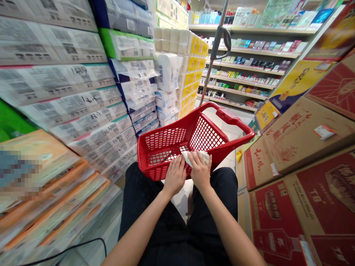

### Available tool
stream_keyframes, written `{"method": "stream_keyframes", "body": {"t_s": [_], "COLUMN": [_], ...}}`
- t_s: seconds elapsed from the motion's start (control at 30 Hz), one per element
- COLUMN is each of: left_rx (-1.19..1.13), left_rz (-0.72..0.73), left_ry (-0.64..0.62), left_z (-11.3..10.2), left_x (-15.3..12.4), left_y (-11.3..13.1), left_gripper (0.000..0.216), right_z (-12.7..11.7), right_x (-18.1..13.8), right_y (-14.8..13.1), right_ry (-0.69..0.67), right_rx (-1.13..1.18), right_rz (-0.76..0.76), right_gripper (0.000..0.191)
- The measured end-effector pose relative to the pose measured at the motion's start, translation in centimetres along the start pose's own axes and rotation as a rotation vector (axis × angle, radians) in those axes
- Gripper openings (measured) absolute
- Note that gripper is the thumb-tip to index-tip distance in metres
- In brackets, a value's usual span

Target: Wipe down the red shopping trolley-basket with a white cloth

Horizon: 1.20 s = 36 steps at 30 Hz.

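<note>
I have a red basket (pixel 142 153) at the knees (pixel 227 181), its inside partly hidden. My left hand (pixel 175 174) lies flat on its near rim, fingers outstretched; my right hand (pixel 200 169), loosely bent, holds a half-covered white cloth (pixel 186 156). Cartons (pixel 301 129) rightward are cut off.

Bright store. Stocked shelves (pixel 255 51) at 2 o'clock, metal pole (pixel 207 77) at 1 o'clock. Stacked wrapped packs (pixel 80 79) at 10 o'clock, cartons (pixel 294 133) at 3 o'clock. Pale tiled floor (pixel 231 159) at 4 o'clock.
</note>
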<state>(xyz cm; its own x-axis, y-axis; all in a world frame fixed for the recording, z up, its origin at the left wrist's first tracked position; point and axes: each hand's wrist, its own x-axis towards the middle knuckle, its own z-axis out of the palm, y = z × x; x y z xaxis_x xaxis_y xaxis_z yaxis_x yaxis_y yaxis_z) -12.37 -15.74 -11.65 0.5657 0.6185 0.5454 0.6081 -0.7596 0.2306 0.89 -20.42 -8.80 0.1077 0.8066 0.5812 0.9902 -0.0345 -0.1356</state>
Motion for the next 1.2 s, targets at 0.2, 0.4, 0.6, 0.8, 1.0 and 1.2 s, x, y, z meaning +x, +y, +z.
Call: {"method": "stream_keyframes", "body": {"t_s": [0.2,0.4,0.6,0.8,1.0,1.2], "left_rx": [0.004,0.009,0.008,0.011,0.002,0.004], "left_rz": [0.006,0.010,0.013,0.015,0.008,0.011], "left_ry": [-0.010,-0.001,0.003,0.017,0.003,0.011], "left_z": [-0.3,-0.2,0.0,0.4,0.0,0.0], "left_x": [0.2,0.2,0.1,-0.2,0.0,0.2], "left_y": [0.2,0.1,0.0,-0.3,0.0,0.1], "left_gripper": [0.059,0.059,0.060,0.053,0.057,0.060], "right_z": [-4.3,-6.9,-2.8,0.6,-3.2,-7.5], "right_x": [1.5,2.8,1.5,0.0,0.8,2.4], "right_y": [7.4,11.8,6.3,-0.4,5.4,12.6], "right_ry": [0.022,0.068,0.106,0.036,-0.003,0.061], "right_rx": [-0.134,-0.225,-0.149,0.027,-0.054,-0.207], "right_rz": [-0.022,0.092,0.174,0.020,-0.086,0.092], "right_gripper": [0.061,0.059,0.064,0.059,0.060,0.059]}}
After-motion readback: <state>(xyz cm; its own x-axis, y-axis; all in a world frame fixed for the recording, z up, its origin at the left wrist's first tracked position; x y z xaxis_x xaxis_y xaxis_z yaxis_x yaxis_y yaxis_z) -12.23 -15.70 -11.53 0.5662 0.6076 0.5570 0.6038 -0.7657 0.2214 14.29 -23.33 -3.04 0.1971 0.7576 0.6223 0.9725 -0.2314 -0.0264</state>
